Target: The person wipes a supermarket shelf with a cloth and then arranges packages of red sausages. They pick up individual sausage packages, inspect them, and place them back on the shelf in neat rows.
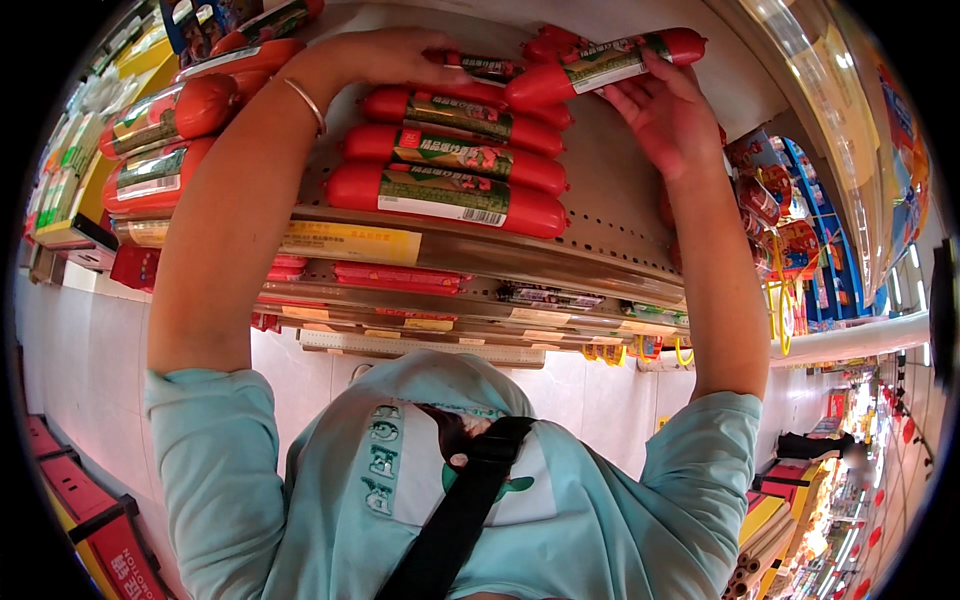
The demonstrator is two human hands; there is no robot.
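Observation:
On a metal shop shelf, a row of red-cased sausages (pixel 450 196) with green labels lies one before another. My left hand (pixel 397 58), with a bracelet at its wrist, reaches over the row's back and rests on a rear sausage (pixel 487 66); whether its fingers grip it is hidden. My right hand (pixel 664 105) holds another red sausage (pixel 607 66) by its right part, between thumb and fingers. That sausage is tilted, its left end lower and over the back of the row. More red sausages (pixel 559 45) lie partly hidden behind it.
Thick sausages (pixel 169 112) are stacked at the shelf's left, beside my left forearm. A price strip (pixel 352 241) runs along the front edge, with lower shelves (pixel 405 277) beneath. At right hang packaged goods (pixel 787 217) and yellow hooks (pixel 784 315). A clear-fronted upper edge (pixel 832 112) curves at top right.

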